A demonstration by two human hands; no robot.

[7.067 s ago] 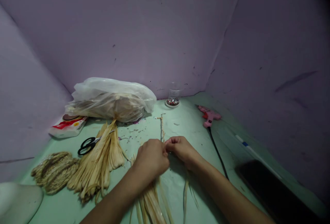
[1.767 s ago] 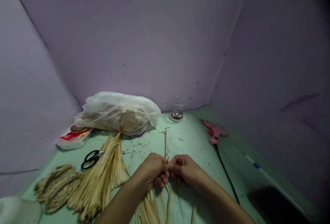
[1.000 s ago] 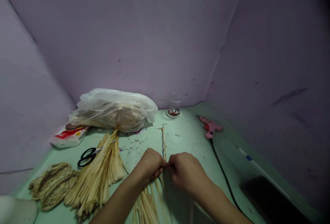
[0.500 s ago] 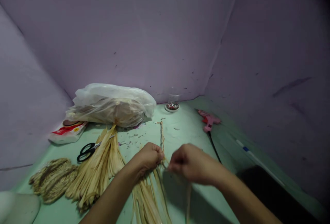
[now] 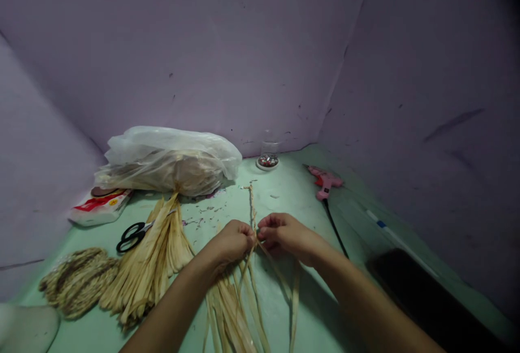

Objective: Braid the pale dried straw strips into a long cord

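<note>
A thin braid point(image 5: 252, 204) of pale dried plant fibre runs down the green table toward me, its far end bent to the left. My left hand point(image 5: 235, 240) pinches the near end of this braid from the left. From the right, my right hand point(image 5: 280, 233) closes thumb and fingers at the same spot, by the strands. Loose strands point(image 5: 279, 272) trail from between the hands toward me. Under and beside my left forearm lies a bundle of flat fibre strips point(image 5: 231, 315). The exact grip on each strand is partly hidden by the fingers.
To the left are a larger strip bundle point(image 5: 152, 261), black-handled scissors point(image 5: 132, 236), a coiled braid point(image 5: 79, 281) and a plastic bag point(image 5: 170, 161). A cup of beads point(image 5: 268, 159) stands at the back. At right lie a pink glue gun point(image 5: 326, 181) and a dark phone-like slab point(image 5: 422, 299).
My right hand swung out to the right with a strand half a second ago and is now back against the braid. My left hand has kept its pinch. The camera view shifted slightly.
</note>
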